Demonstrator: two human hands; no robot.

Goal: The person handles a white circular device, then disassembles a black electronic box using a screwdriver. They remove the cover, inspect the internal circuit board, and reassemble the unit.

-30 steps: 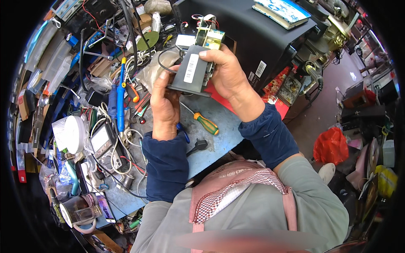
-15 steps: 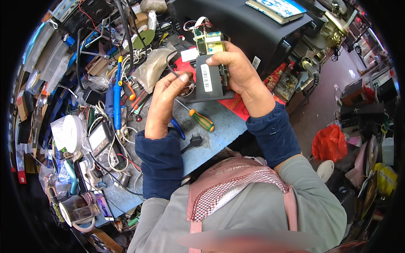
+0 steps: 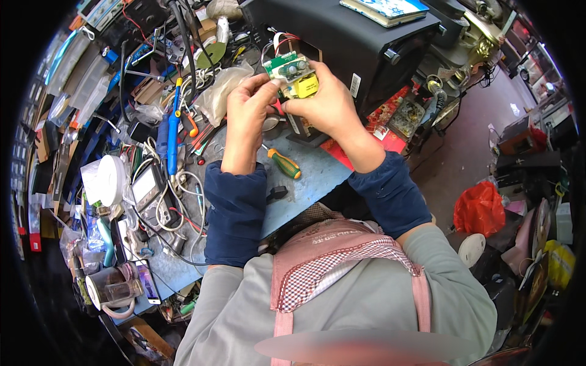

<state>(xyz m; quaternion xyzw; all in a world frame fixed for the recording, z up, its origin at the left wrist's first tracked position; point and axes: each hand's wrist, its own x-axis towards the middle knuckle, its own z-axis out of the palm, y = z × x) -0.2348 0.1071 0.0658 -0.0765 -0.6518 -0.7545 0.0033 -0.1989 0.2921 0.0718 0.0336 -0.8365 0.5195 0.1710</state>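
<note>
A green circuit board (image 3: 282,63) with capacitors and a yellow block-shaped component (image 3: 306,86) is held up over the bench, its component side facing me. Wires run from its far edge toward a large black cabinet (image 3: 348,52). My right hand (image 3: 332,107) grips the board from the right, thumb below and fingers behind. At the left edge, my left hand (image 3: 247,110) is closed, its thumb and fingertips pinched against the board. A black panel (image 3: 295,126) with a white label shows partly beneath my right hand. Near my left sleeve lies a green and orange screwdriver (image 3: 285,165).
A blue soldering iron (image 3: 174,131), tangled cables and a plastic bag (image 3: 223,94) crowd the bench's left. A notebook (image 3: 387,9) lies on the cabinet. Red printed paper (image 3: 390,140) is at the right edge. A phone (image 3: 147,282) and a glass jug (image 3: 113,287) sit near left.
The board and panel have been tilted, so the component side now faces me and the panel's label is mostly hidden. My left hand has moved from a black cable up to the board's edge.
</note>
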